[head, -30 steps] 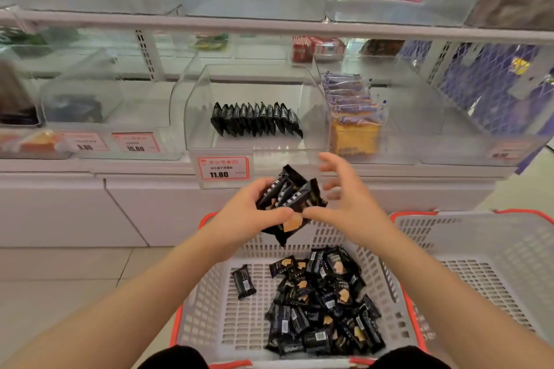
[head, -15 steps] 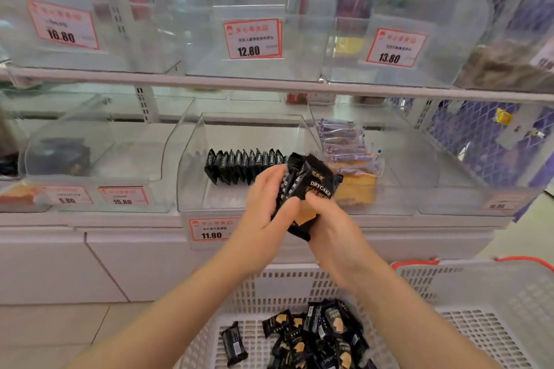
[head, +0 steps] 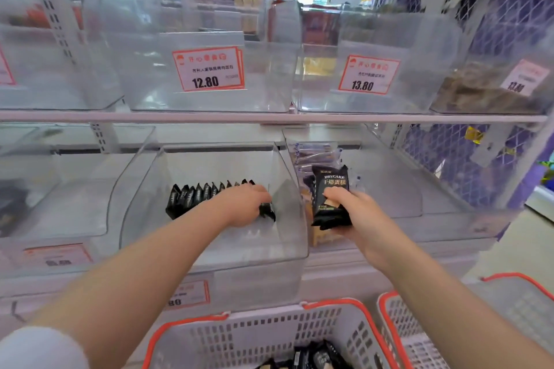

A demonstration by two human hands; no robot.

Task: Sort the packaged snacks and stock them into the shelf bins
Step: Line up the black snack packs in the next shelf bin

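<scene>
Now, step: you are stocking the clear bin (head: pixel 287 213); one pack goes in at the right end of the row of black packs (head: pixel 204 193), which stand on edge side by side.
Basket (head: pixel 245 335): more black packs wait below (partly cut off).
Next move: seat this pack upright against the row, then feed the next across from your right hand.
Right hand (head: pixel 356 216): fingers and thumb curled round a small stack of Drycake packs (head: pixel 329 195), held just right of the bin wall, long axis upright, label facing you.
Left hand (head: pixel 242 204): inside the bin, fingers curled on a single black pack (head: pixel 267 210), mostly hidden.
</scene>
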